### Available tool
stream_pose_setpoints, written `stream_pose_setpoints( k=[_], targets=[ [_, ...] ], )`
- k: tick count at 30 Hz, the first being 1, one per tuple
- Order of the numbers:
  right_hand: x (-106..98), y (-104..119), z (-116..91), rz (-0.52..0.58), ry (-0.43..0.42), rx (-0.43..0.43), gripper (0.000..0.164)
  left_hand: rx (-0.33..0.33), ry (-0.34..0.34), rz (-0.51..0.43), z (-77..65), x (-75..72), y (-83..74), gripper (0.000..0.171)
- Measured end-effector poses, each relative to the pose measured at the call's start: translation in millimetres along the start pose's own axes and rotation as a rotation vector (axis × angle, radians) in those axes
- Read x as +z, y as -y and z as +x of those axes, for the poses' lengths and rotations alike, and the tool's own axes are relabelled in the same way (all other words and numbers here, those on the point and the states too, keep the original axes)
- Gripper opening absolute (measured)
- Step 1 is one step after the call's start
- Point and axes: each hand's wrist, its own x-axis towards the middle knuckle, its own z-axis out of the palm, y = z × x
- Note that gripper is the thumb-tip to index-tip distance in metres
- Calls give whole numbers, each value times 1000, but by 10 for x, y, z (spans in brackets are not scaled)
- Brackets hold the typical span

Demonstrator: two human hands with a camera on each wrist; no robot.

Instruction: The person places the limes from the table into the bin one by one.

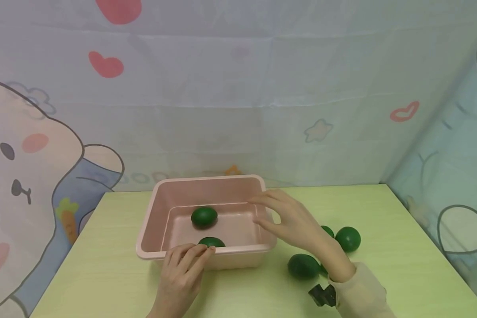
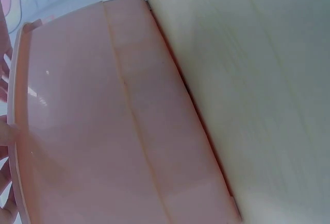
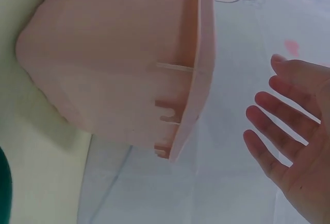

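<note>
A pink plastic bin (image 1: pixel 242 260) stands on the table with two glossy dark green oval fruits in it. One fruit (image 1: pixel 204 217) lies near the middle; the other (image 1: pixel 212 242) is partly hidden behind the front rim. My left hand (image 1: pixel 179 276) holds the front rim, its fingers bent over the edge; the left wrist view shows fingers on both sides of the rim (image 2: pixel 19 105). Over the bin's right side is my right hand (image 1: pixel 288 218), fingers apart and nothing in them. In the right wrist view this hand (image 3: pixel 299 126) appears beside the bin wall (image 3: pixel 103 54).
Right of the bin, under and around my right forearm, lie a dark green oval fruit (image 1: pixel 303 266), a round green one (image 1: pixel 347 239) and other partly hidden green pieces. A small, dark angular piece (image 1: pixel 322 295) sits by the sleeve. A printed cloth (image 1: pixel 222 110) hangs behind the table.
</note>
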Motion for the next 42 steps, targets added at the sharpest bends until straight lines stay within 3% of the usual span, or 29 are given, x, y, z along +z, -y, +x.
stream_pose_setpoints(
  k=[12, 33, 42],
  targets=[
    [58, -104, -228, 95, -60, 70, 44, 0, -4, 1, -11, 1, 9, 31],
    [69, -264, -711, 138, -176, 179, 47, 0, -8, -5, 8, -9, 4, 32],
    [103, -366, -942, 150, -171, 245, 48, -6, 5, -4, -15, -3, 7, 31]
  ],
)
